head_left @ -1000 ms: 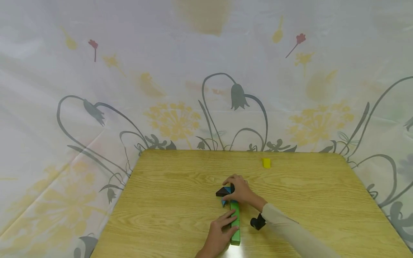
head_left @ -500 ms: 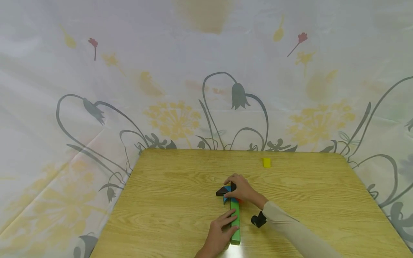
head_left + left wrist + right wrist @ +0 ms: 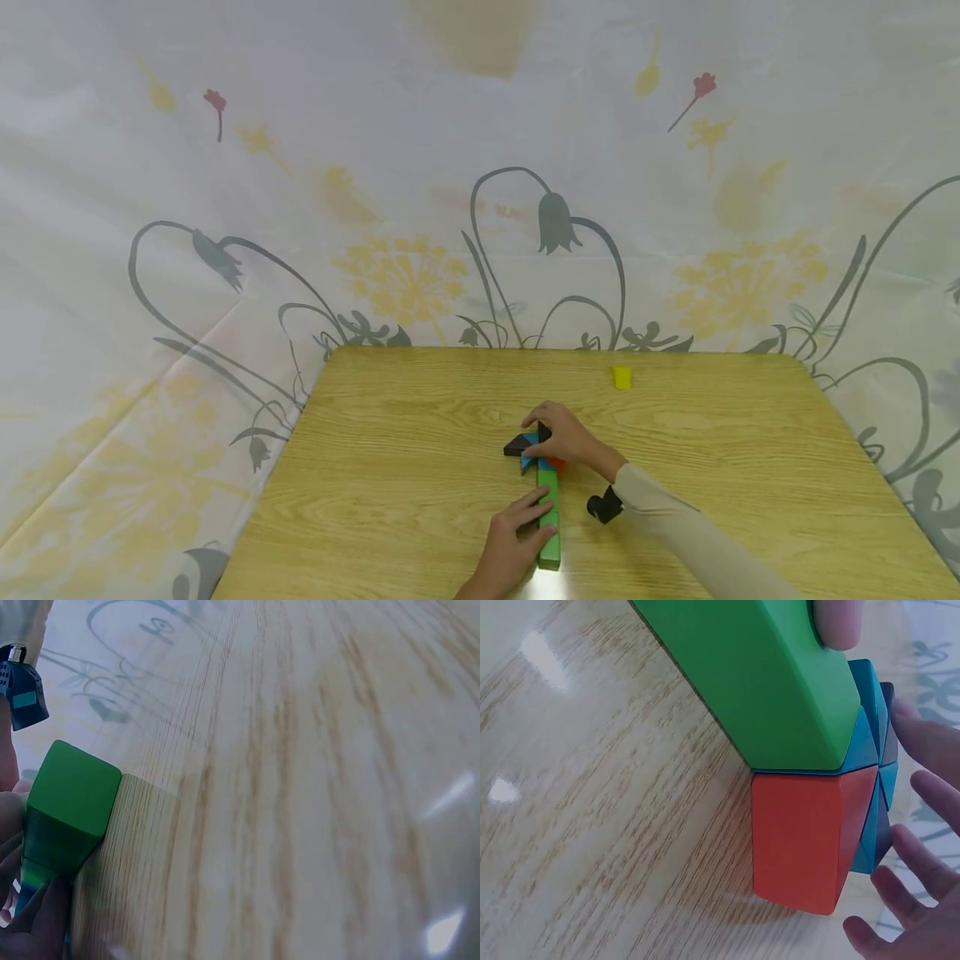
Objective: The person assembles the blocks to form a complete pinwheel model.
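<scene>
In the head view, a long green block bar (image 3: 550, 546) lies on the wooden table, pointing away from me. My left hand (image 3: 507, 546) grips its near part, thumb and fingers laid across it. At the far end, blue (image 3: 547, 464), black (image 3: 516, 446) and red (image 3: 556, 462) angular blocks join the bar. My right hand (image 3: 566, 437) bends over this cluster and holds it with thumb and fingertips, partly hiding it. In the right wrist view, the red block (image 3: 799, 840) sits flush against the bar's end, and fingertips touch the black and blue pieces behind.
A small yellow block (image 3: 622, 377) lies alone near the table's (image 3: 390, 467) back edge. A black device (image 3: 605, 505) hangs at the right sleeve (image 3: 675, 517). Behind the table stands a flower-patterned cloth (image 3: 480, 292).
My right hand has shifted slightly, and the red block beneath it has come into view. The small blue piece at the left has turned in closer to the cluster. My left hand stays on the bar.
</scene>
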`<action>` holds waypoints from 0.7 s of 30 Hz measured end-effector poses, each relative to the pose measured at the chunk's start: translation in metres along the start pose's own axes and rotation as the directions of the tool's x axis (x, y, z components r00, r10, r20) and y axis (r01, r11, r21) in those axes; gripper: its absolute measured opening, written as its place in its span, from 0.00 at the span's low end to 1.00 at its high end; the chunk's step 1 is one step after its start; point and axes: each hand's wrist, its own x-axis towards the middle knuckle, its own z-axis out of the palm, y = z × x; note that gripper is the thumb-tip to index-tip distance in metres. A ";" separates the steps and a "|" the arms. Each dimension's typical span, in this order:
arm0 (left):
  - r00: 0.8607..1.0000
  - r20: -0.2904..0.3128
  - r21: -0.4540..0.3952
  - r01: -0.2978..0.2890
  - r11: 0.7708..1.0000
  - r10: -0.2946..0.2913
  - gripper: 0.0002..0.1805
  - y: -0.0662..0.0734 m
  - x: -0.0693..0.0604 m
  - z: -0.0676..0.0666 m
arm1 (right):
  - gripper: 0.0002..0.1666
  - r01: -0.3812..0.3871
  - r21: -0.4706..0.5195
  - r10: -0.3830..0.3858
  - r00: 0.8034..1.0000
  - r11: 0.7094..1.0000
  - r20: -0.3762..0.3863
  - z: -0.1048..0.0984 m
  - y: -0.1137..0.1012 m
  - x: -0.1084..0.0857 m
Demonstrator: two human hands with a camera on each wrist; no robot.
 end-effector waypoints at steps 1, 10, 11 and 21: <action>1.000 -0.002 0.000 -0.002 1.000 0.002 0.19 0.000 0.000 0.000 | 0.24 0.006 -0.010 -0.006 1.000 1.000 0.006 0.000 0.000 0.000; 0.999 0.010 -0.020 0.031 0.999 -0.031 0.20 -0.002 0.000 0.001 | 0.23 -0.033 -0.041 0.034 0.999 0.999 0.012 0.003 -0.001 0.001; 0.999 0.011 -0.022 0.034 0.999 -0.033 0.20 -0.002 0.000 0.000 | 0.23 -0.035 -0.042 0.036 0.999 0.998 0.013 0.002 -0.002 0.001; 0.998 0.016 -0.018 0.053 0.998 -0.053 0.20 0.001 -0.001 -0.001 | 0.18 -0.049 0.023 0.049 0.999 0.999 0.022 -0.005 -0.004 0.002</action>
